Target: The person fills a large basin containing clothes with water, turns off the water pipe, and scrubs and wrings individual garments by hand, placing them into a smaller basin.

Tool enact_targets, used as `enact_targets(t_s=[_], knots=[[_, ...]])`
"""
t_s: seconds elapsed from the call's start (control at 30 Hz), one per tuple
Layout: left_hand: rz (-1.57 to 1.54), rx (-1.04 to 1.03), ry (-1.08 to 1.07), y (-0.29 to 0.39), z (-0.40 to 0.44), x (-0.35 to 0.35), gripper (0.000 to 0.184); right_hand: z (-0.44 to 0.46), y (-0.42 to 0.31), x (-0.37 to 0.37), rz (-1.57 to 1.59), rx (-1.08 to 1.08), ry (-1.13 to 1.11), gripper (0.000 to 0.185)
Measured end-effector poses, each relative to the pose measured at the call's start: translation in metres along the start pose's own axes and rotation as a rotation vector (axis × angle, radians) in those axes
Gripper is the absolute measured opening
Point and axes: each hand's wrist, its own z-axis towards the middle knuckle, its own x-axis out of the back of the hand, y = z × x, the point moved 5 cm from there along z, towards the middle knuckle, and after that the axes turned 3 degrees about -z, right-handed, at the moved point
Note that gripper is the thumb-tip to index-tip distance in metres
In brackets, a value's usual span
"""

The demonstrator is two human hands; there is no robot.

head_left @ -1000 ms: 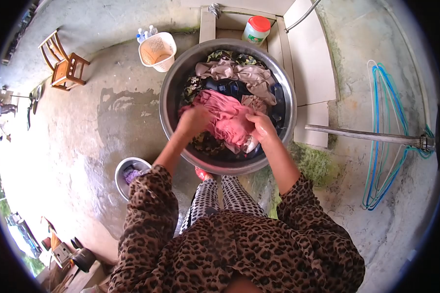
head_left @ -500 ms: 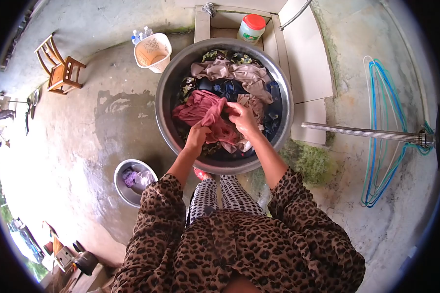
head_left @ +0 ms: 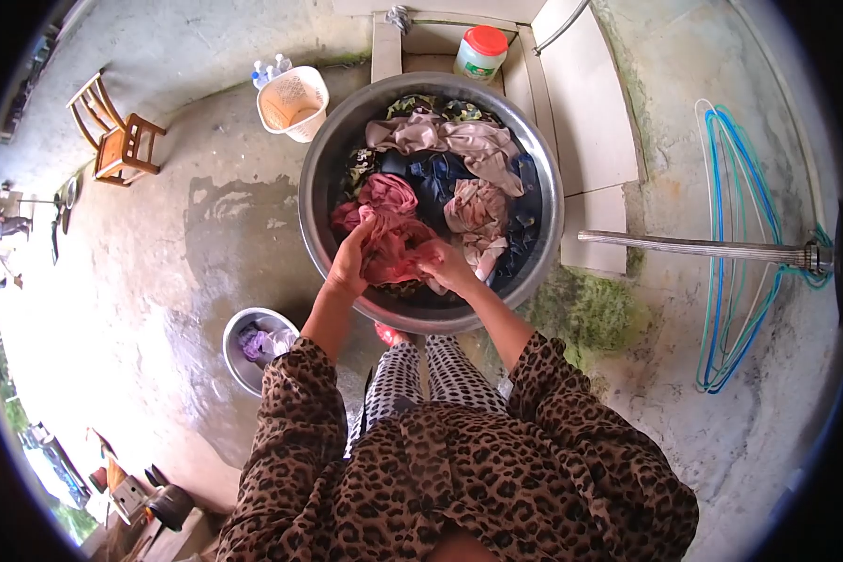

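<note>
A large metal basin holds wet clothes in front of me. My left hand grips the near left part of a red-pink garment, thumb on top. On the garment's right side, my right hand has its fingers closed on the cloth. The fabric is bunched between both hands, low in the basin. Right of it lies a crumpled pinkish-beige cloth. A beige garment stretches across the far part, with dark blue cloth below it and patterned dark cloth at the edges.
A small metal bowl with purple and white cloth stands at lower left. Beyond are a white basket, bottles and a wooden chair. A red-lidded jar stands behind the basin. Blue hangers and a hose are at right.
Both hands have moved the red-pink garment leftward and bunched it, uncovering more of the pinkish-beige cloth. My right hand has come nearer to me and taken hold of the garment's right side.
</note>
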Motion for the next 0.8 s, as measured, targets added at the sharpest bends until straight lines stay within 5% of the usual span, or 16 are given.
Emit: enact_targets(t_s=[0.1,0.4,0.47,0.5,0.63,0.8], knots=[[0.044,0.039,-0.036,0.001,-0.001,-0.004,0.059,0.004,-0.026,0.007,0.276,0.211,0.22,0.021],[0.379,0.217,-0.242,0.003,-0.001,0.003,0.074,0.009,-0.083,0.051,-0.042,0.196,0.409,0.01],[0.728,0.177,-0.267,0.015,0.004,0.017,0.063,0.025,-0.058,0.077,0.097,0.272,0.525,0.016],[0.902,0.155,-0.279,0.019,0.003,0.017,0.058,0.004,-0.103,0.093,0.059,0.261,0.587,0.025],[1.359,-0.363,-0.126,0.029,-0.011,0.009,0.035,-0.004,-0.137,0.119,0.131,0.307,0.599,0.017],[1.183,-0.461,-0.093,0.035,-0.011,-0.012,0.024,-0.006,-0.136,0.133,0.195,0.261,0.573,0.015]])
